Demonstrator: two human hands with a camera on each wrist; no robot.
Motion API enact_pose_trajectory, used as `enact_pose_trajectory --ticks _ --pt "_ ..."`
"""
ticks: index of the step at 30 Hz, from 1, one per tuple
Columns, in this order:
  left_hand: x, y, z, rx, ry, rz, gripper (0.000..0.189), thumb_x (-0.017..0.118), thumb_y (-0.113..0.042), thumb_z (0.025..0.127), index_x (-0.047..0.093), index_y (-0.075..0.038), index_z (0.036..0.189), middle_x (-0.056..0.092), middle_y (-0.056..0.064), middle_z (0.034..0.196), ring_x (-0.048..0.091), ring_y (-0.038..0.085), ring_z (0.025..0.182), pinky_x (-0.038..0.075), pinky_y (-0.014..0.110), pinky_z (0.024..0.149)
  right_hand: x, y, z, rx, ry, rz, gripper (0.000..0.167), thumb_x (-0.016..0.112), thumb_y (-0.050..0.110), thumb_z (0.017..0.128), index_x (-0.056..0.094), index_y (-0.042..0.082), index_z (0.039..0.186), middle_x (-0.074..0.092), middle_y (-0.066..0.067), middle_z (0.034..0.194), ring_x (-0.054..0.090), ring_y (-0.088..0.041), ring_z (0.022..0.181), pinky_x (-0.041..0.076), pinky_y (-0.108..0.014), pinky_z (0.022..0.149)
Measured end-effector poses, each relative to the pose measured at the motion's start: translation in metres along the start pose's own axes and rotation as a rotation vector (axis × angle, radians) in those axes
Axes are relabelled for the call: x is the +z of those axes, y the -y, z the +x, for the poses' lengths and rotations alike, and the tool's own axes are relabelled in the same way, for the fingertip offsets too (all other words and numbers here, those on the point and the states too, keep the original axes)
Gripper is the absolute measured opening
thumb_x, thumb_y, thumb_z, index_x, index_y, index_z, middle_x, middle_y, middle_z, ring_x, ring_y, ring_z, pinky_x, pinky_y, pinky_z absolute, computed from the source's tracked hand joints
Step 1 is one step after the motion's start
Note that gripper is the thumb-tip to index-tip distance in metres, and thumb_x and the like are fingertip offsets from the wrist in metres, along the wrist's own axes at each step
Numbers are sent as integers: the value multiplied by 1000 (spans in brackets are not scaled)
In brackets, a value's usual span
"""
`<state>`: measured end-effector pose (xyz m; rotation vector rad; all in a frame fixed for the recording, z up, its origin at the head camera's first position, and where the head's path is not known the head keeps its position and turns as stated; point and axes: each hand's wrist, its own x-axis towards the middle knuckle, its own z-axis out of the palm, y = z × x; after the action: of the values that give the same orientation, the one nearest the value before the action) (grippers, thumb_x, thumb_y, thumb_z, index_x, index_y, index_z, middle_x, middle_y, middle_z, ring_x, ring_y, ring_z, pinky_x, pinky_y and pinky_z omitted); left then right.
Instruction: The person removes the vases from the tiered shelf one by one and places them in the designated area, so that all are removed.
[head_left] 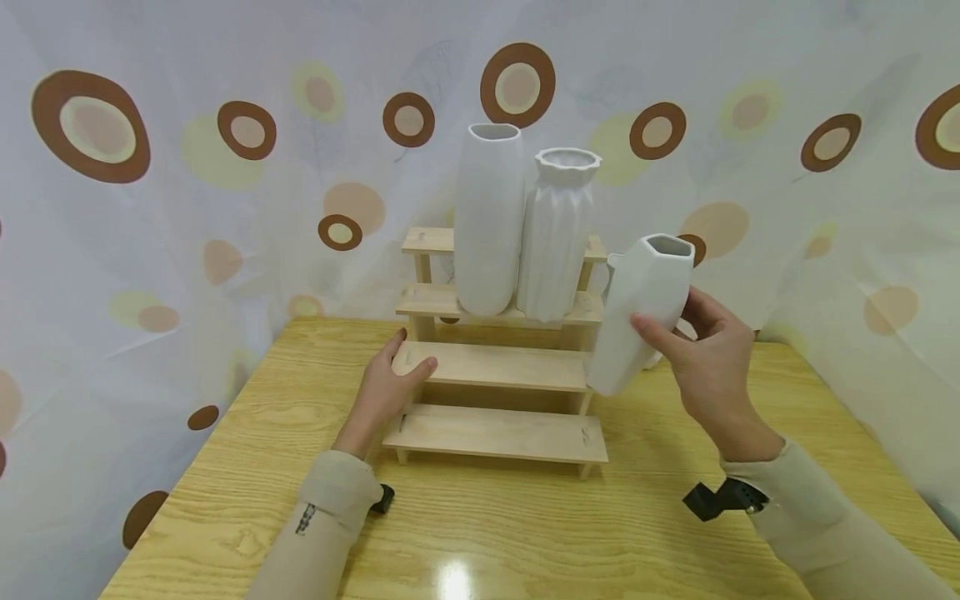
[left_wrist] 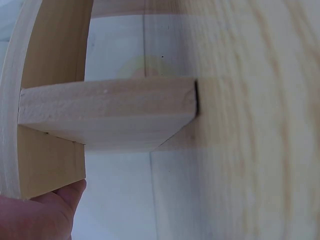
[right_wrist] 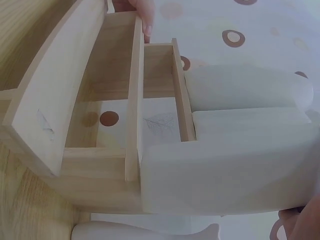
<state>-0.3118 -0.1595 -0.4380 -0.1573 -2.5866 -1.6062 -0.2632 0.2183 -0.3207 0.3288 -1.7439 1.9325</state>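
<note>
A stepped wooden display stand (head_left: 495,433) with several narrow boards stands on the table. My left hand (head_left: 386,387) grips the left end of a middle board, thumb on top; the left wrist view shows its fingertips against the wood. In my right hand (head_left: 712,358) is a white faceted vase (head_left: 637,308), tilted, its angular mouth up. Its base is by the right end of that same board; whether they touch I cannot tell. Higher up stand a tall smooth white vase (head_left: 489,225) and a pleated white vase (head_left: 557,242) with a wavy rim, side by side.
Beside the stand, another white vase (right_wrist: 145,232) shows at the bottom of the right wrist view; the held vase mostly hides it in the head view. The wood-grain table (head_left: 480,533) meets a patterned white cloth (head_left: 187,208) behind and at the sides.
</note>
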Motion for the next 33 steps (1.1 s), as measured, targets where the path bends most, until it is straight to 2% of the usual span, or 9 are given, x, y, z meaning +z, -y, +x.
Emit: enact_pose_trajectory --ticks 24,33 --pt "0 1 0 -10 6 6 97 63 -65 87 22 -14 159 22 2 161 18 26 148 22 50 116 -21 2 -7 55 -88 -55 51 83 -8 74 68 -2 122 66 -12 114 60 -24 103 55 -20 77" --pt "0 3 1 -13 4 6 97 62 -66 87 22 -14 159 23 2 161 18 26 148 23 50 116 -26 2 -6 43 -113 -58 50 83 -9 73 69 -1 121 68 -12 111 61 -24 102 55 -19 75"
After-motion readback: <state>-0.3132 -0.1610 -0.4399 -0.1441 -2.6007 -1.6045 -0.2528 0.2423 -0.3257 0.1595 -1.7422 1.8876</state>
